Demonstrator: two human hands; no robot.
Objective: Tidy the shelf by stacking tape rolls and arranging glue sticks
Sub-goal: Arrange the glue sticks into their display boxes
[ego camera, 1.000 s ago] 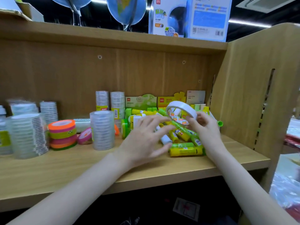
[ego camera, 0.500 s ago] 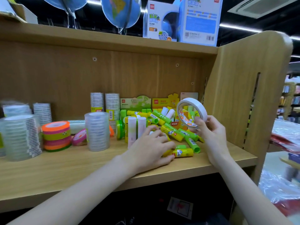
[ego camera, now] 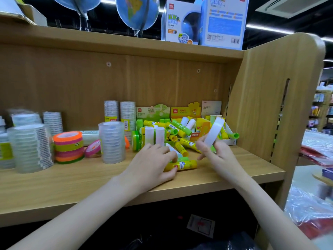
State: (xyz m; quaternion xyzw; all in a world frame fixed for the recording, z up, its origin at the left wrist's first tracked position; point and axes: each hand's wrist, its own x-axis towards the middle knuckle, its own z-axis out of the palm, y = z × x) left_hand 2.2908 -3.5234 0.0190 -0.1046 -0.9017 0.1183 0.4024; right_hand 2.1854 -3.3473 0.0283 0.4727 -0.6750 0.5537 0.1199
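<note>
Inspector: Hands first. Right hand (ego camera: 219,156) holds a white tape roll (ego camera: 215,131) edge-on and tilted, lifted off the shelf (ego camera: 90,184), fingers curled round its lower part.

Clerk: And the left hand (ego camera: 153,164)?

Inspector: It lies on the shelf board, fingers bent over a yellow glue stick (ego camera: 182,165) lying flat; thumb beneath it, fingertips on top. It grips that stick.

Clerk: Where is the rest of the glue?

Inspector: A loose heap of glue sticks (ego camera: 177,131), green and yellow, lies just behind both hands, spilling from display boxes (ego camera: 167,111) at the back panel. Two white sticks (ego camera: 155,135) stand upright at the heap's left edge.

Clerk: And the tapes?

Inspector: Left of the heap: a clear stack (ego camera: 113,142) near the front, two taller stacks (ego camera: 119,112) behind it, a coloured stack (ego camera: 68,147) further left with a pink roll (ego camera: 92,147) leaning beside it. A large clear stack (ego camera: 30,147) stands at the far left, blurred.

Clerk: Above?

Inspector: Globes (ego camera: 137,14) and globe boxes (ego camera: 203,22) on the upper board.
</note>
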